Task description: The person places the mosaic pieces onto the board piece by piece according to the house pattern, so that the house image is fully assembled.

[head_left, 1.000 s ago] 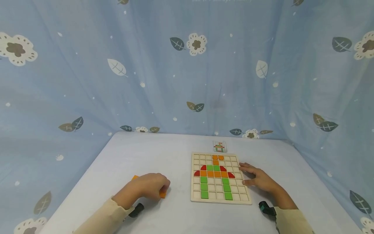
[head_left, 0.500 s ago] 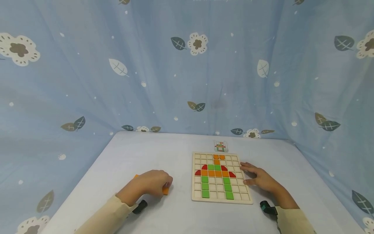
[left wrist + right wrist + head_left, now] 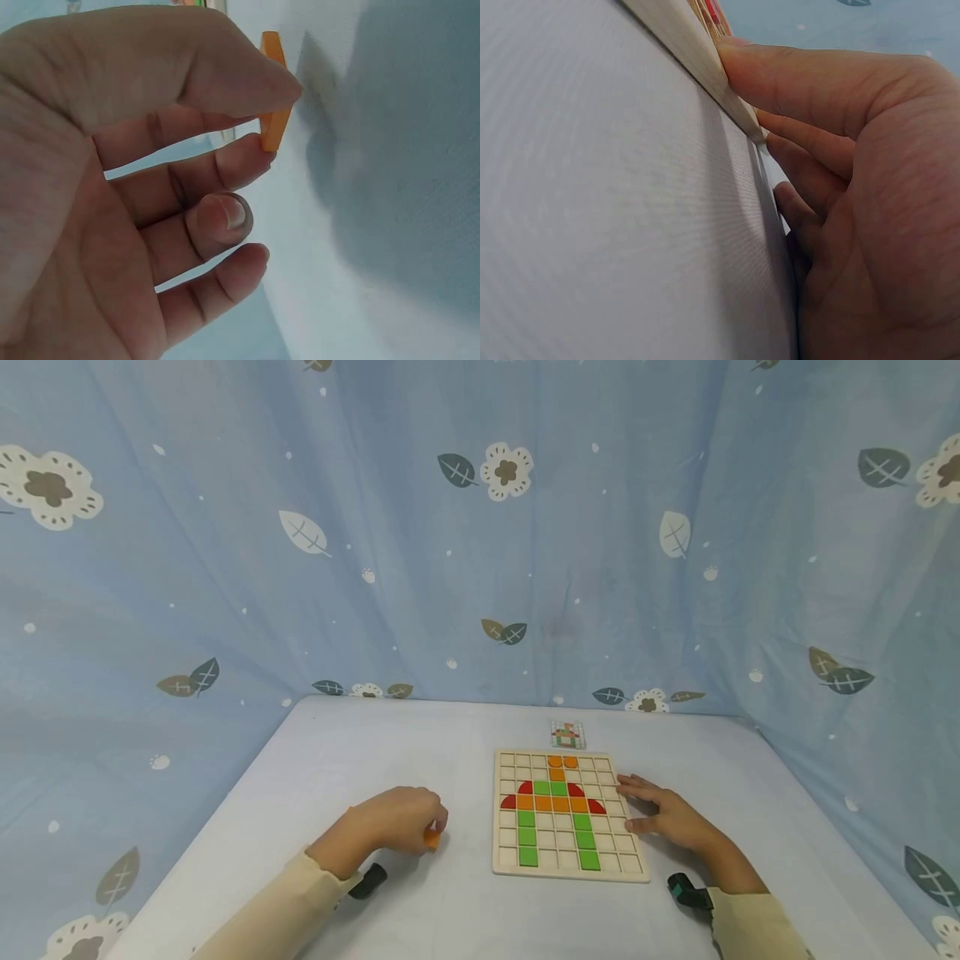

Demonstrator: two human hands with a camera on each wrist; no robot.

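Note:
My left hand [image 3: 407, 821] is over the table left of the board, pinching an orange tile [image 3: 272, 48] between thumb and fingertips. In the left wrist view the tile stands edge-on, its shadow cast on the white surface beside it. A wooden grid board [image 3: 547, 841] lies flat in the middle, bearing a pattern of green squares [image 3: 527, 837], orange squares [image 3: 551, 804], two orange round pieces and red quarter-round pieces [image 3: 596, 807]. Against the board's right edge rests my right hand [image 3: 666, 817]; its thumb [image 3: 780, 79] and fingers are extended and touch the rim.
Behind the board lies a small pattern card [image 3: 567, 735] printed with a similar coloured figure. A sliver of orange shows beside the left wrist, mostly hidden. The white tabletop [image 3: 390, 739] ends at a blue patterned curtain [image 3: 405, 568] at the back and sides.
Holding the orange tile, my left hand has moved slightly right and away from me, toward the board. The right hand stays at the board's edge.

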